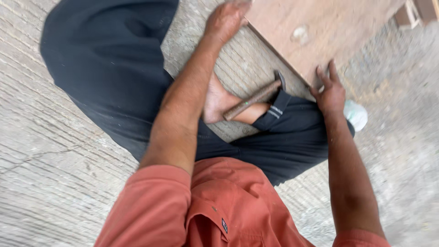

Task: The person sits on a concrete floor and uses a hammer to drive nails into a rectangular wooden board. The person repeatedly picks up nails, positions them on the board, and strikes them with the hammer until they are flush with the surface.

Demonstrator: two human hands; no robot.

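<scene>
I sit cross-legged on a concrete floor in dark trousers and an orange shirt. A flat brown wooden board point(320, 27) lies in front of me. My left hand point(226, 18) grips its near left edge. My right hand point(330, 91) presses against its near right corner with fingers spread. A hammer point(256, 97) with a rusty brown handle and dark head rests across my bare foot and trouser cuff, untouched by either hand.
Grooved grey concrete floor point(59, 174) surrounds me. A white crumpled object point(357, 114) lies by my right knee. Wooden frame pieces point(416, 11) show at the top right corner.
</scene>
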